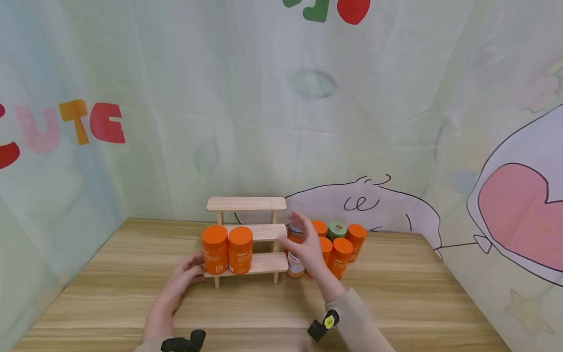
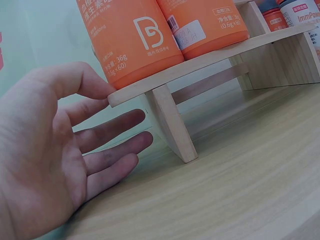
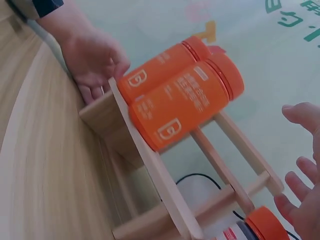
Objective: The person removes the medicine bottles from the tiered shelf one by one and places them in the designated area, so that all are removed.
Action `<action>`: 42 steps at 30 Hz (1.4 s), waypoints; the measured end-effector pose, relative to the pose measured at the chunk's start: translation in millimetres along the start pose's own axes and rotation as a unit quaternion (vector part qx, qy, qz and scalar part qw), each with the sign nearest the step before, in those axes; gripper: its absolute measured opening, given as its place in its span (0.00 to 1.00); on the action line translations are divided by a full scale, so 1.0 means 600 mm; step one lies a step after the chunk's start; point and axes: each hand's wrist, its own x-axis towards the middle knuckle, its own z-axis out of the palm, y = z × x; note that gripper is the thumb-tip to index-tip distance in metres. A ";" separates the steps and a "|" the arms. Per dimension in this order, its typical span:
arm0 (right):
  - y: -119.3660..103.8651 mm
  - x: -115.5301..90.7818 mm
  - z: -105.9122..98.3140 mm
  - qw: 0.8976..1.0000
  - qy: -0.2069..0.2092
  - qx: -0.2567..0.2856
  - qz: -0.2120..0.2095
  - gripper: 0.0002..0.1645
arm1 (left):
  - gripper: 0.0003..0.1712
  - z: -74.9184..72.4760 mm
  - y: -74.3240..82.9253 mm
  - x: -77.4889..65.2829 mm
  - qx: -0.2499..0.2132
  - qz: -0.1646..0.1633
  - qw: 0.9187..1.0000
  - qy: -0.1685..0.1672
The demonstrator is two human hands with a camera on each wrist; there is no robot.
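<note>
A three-step wooden shelf rack (image 1: 246,203) stands at the back of the table. On its lowest step sit two orange jars side by side, the left jar (image 1: 215,249) and the right jar (image 1: 240,252). My left hand (image 1: 178,278) is at that step's left end; in the left wrist view the thumb and index finger (image 2: 92,111) pinch the board's corner, with the other fingers loosely spread below. Beside the rack's right side, my right hand (image 1: 311,247) is raised with fingers apart, holding nothing. It partly hides a white-labelled bottle (image 1: 295,265).
Several orange jars (image 1: 340,259) crowd together right of the rack, with a green-lidded jar (image 1: 337,229) among them. A printed curtain (image 1: 228,122) hangs close behind the rack. The wooden table (image 1: 246,318) extends in front.
</note>
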 end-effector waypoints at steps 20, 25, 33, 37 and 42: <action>0.000 -0.008 0.098 0.992 -0.116 0.036 0.024 0.41 | 0.27 0.002 0.001 -0.003 0.003 0.006 1.000 0.016; 0.004 -0.009 0.111 0.991 -0.121 0.052 0.021 0.41 | 0.27 0.002 0.000 -0.001 0.002 0.006 1.000 0.019; 0.009 -0.012 0.126 0.990 -0.130 0.043 0.029 0.41 | 0.28 0.003 0.001 -0.003 -0.002 0.002 1.000 0.020; 0.010 -0.014 0.131 0.990 -0.133 0.047 0.026 0.41 | 0.28 0.003 0.001 -0.003 -0.004 0.005 1.000 0.020; 0.010 -0.015 0.134 0.989 -0.134 0.047 0.028 0.40 | 0.28 0.002 0.002 -0.004 0.002 0.010 1.000 0.018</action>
